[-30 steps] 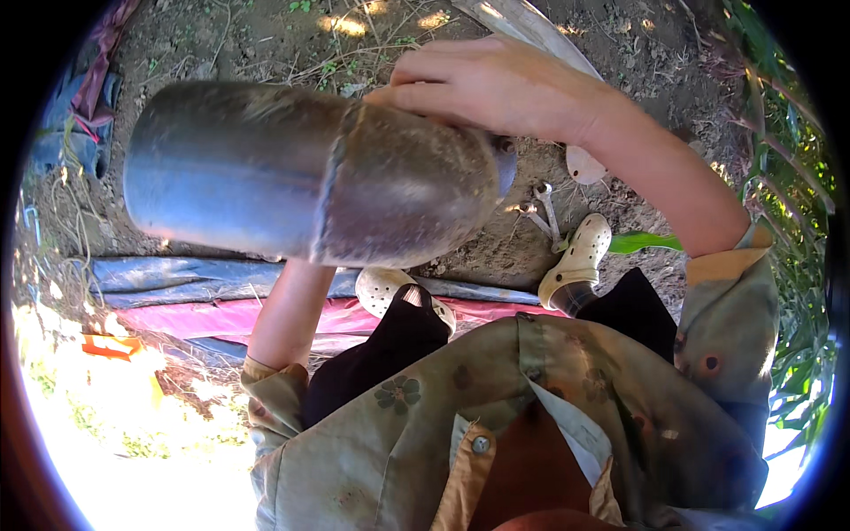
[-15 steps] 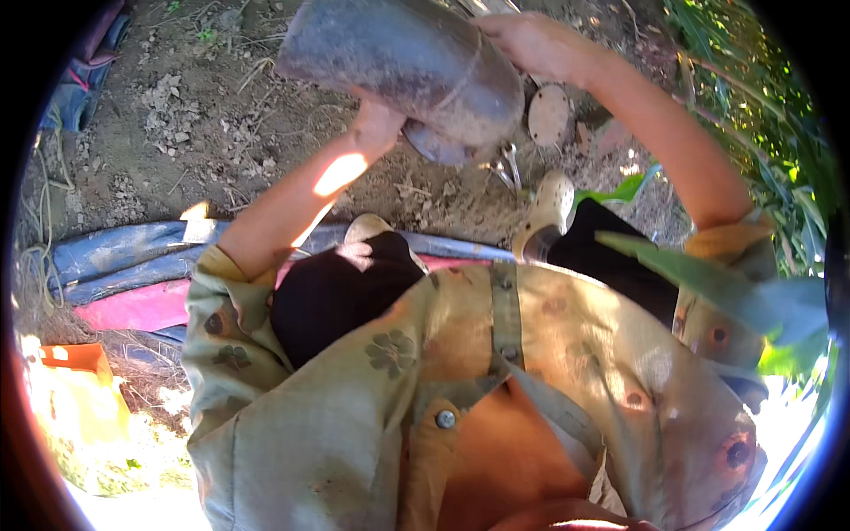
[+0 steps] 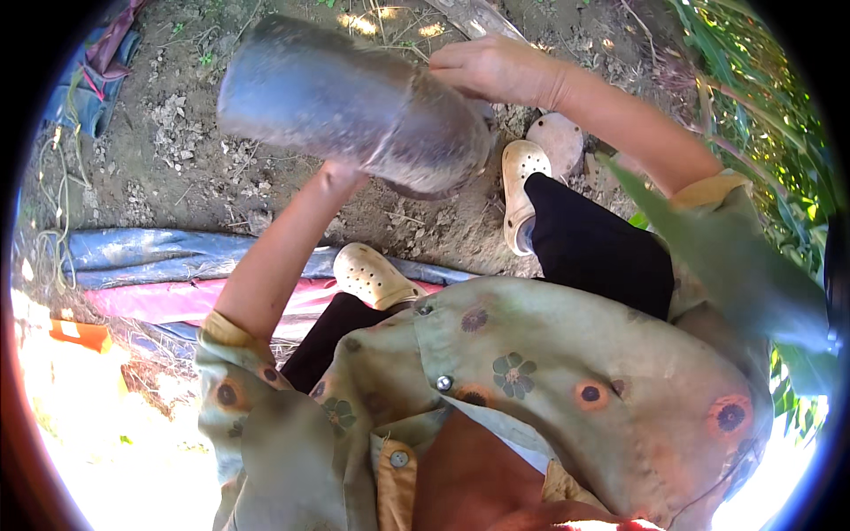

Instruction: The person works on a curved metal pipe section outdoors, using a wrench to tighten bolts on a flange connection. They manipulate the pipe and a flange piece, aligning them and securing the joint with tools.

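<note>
Both my hands hold a thick, dark metal pipe elbow [image 3: 332, 102] above the ground, its wide end pointing left. My left hand [image 3: 343, 175] supports it from below. Only the wrist and heel of that hand show, and the fingers are hidden under the pipe. At the right end, my right hand [image 3: 487, 71] is closed on the far edge, with its fingers bent and the thumb side partly hidden. The pipe is scuffed, with a raised seam across it near the bend.
A round plate with holes [image 3: 558, 140] lies beside my right shoe [image 3: 526, 181]. Blue sheeting [image 3: 150, 255] and pink sheeting [image 3: 168, 301] stretch across the ground near my left shoe [image 3: 372, 274]. Leafy plants [image 3: 770, 150] stand at the right. A wooden piece [image 3: 478, 18] lies beyond my right hand.
The pipe elbow has shifted left and slightly toward me, with both hands still on it. My feet have stepped forward. The wrench-like tools seen earlier on the ground are now out of sight.
</note>
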Action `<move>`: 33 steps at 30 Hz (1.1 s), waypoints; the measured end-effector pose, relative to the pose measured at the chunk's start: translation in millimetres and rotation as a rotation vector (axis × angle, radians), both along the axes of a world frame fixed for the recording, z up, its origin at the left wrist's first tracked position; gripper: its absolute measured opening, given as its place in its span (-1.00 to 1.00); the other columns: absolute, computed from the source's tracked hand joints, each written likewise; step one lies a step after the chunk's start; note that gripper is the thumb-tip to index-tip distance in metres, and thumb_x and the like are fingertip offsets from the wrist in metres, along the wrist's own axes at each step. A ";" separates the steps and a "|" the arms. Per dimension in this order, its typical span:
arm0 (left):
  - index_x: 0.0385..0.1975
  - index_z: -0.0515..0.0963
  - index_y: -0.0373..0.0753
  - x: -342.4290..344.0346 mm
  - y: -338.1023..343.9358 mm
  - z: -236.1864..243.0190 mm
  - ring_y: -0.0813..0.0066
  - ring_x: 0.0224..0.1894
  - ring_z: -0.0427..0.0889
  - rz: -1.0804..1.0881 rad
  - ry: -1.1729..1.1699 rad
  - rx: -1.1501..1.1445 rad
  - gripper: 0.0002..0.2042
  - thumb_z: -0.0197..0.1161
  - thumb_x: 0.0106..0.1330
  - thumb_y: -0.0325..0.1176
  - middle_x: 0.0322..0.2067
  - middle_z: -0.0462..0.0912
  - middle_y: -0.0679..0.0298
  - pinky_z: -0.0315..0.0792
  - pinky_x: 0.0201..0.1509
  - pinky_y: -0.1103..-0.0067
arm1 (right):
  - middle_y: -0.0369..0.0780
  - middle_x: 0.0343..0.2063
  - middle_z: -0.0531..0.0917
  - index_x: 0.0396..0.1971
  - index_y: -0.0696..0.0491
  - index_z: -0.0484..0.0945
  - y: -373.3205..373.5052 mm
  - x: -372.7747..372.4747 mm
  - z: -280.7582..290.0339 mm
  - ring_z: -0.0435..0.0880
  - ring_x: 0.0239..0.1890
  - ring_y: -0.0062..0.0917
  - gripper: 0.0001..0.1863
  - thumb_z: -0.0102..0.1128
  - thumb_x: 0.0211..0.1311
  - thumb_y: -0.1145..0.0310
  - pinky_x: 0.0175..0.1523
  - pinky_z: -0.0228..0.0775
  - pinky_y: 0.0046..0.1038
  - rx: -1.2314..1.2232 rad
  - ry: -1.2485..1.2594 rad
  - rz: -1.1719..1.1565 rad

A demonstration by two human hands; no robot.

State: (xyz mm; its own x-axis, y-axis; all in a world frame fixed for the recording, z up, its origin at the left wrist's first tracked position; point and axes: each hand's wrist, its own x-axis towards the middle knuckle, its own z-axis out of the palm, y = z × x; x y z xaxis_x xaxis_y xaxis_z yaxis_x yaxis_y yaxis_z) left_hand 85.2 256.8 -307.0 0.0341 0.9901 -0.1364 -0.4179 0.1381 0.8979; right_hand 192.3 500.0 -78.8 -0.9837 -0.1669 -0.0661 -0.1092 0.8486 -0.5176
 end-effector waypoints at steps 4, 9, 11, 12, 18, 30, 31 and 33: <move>0.13 0.31 -0.23 -5.4 50.2 137.2 0.42 0.08 0.41 0.099 -0.838 -0.194 -0.48 0.10 0.27 -0.04 0.07 0.40 0.19 0.36 0.14 0.49 | -0.30 -0.30 0.51 -0.20 0.00 0.49 14.0 16.5 -2.9 0.57 -0.26 -0.41 -0.70 0.18 -0.03 0.48 -0.16 0.50 -0.43 -0.095 -0.012 -0.008; 0.06 0.39 -0.25 1.3 53.6 159.3 0.53 0.01 0.43 0.333 -0.493 -0.408 -0.59 0.03 0.33 -0.13 -0.02 0.47 0.23 0.36 0.07 0.57 | -0.27 -0.28 0.50 -0.12 -0.05 0.47 28.3 3.0 -26.6 0.56 -0.23 -0.35 -0.66 0.18 0.04 0.48 -0.19 0.43 -0.36 -0.381 0.041 0.153; 0.03 0.42 -0.26 6.2 54.9 164.2 0.57 -0.02 0.44 0.394 -0.383 -0.492 -0.63 0.00 0.36 -0.16 -0.05 0.49 0.25 0.36 0.05 0.60 | -0.28 -0.26 0.50 -0.12 -0.05 0.47 29.4 0.9 -35.6 0.55 -0.22 -0.35 -0.66 0.18 0.05 0.47 -0.19 0.43 -0.36 -0.429 0.067 0.177; 0.01 0.43 -0.27 7.1 54.7 164.6 0.59 -0.04 0.45 0.420 -0.334 -0.536 -0.65 -0.01 0.37 -0.18 -0.07 0.50 0.26 0.36 0.03 0.62 | -0.28 -0.26 0.50 -0.13 -0.04 0.47 29.3 -0.1 -40.5 0.55 -0.22 -0.35 -0.67 0.19 0.04 0.46 -0.19 0.43 -0.37 -0.448 0.070 0.174; -0.17 0.55 -0.27 13.8 58.8 161.8 0.74 -0.31 0.40 0.634 -0.343 -0.695 -0.77 0.11 0.32 -0.28 -0.31 0.52 0.43 0.32 -0.21 0.74 | -0.30 -0.22 0.49 -0.12 -0.05 0.44 36.7 8.2 -44.2 0.55 -0.19 -0.37 -0.66 0.20 0.04 0.38 -0.15 0.45 -0.36 -0.510 0.122 0.149; -0.42 0.59 -0.20 16.6 68.2 180.3 0.71 -0.45 0.45 0.660 -0.302 -0.731 -0.89 0.25 0.21 -0.32 -0.50 0.55 0.42 0.35 -0.39 0.74 | -0.31 -0.14 0.51 -0.16 -0.03 0.52 44.1 21.4 -48.6 0.52 -0.10 -0.43 -0.66 0.26 -0.02 0.41 -0.01 0.41 -0.42 -0.553 0.169 0.050; -0.43 0.59 -0.21 14.4 67.6 177.8 0.70 -0.46 0.46 0.643 -0.314 -0.744 -0.89 0.26 0.20 -0.32 -0.50 0.55 0.42 0.35 -0.39 0.74 | -0.31 -0.12 0.51 -0.13 -0.04 0.52 46.9 21.0 -49.4 0.51 -0.08 -0.43 -0.64 0.26 -0.02 0.41 0.01 0.40 -0.41 -0.590 0.160 0.028; -0.42 0.59 -0.22 12.6 66.1 177.4 0.69 -0.46 0.46 0.630 -0.265 -0.766 -0.89 0.27 0.19 -0.32 -0.49 0.56 0.41 0.36 -0.40 0.73 | -0.33 -0.10 0.50 -0.12 -0.04 0.53 38.4 15.6 -49.4 0.49 -0.04 -0.45 -0.63 0.26 -0.01 0.40 0.05 0.38 -0.41 -0.578 0.200 0.049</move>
State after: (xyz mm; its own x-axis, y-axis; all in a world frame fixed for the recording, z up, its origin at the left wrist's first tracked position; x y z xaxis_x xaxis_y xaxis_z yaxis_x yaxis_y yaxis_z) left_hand 97.8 322.8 -129.6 -0.3408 0.4885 -0.8032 -0.7849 0.3223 0.5291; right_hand 207.9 538.5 -128.1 -0.9581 -0.1656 0.2336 -0.2832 0.4283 -0.8581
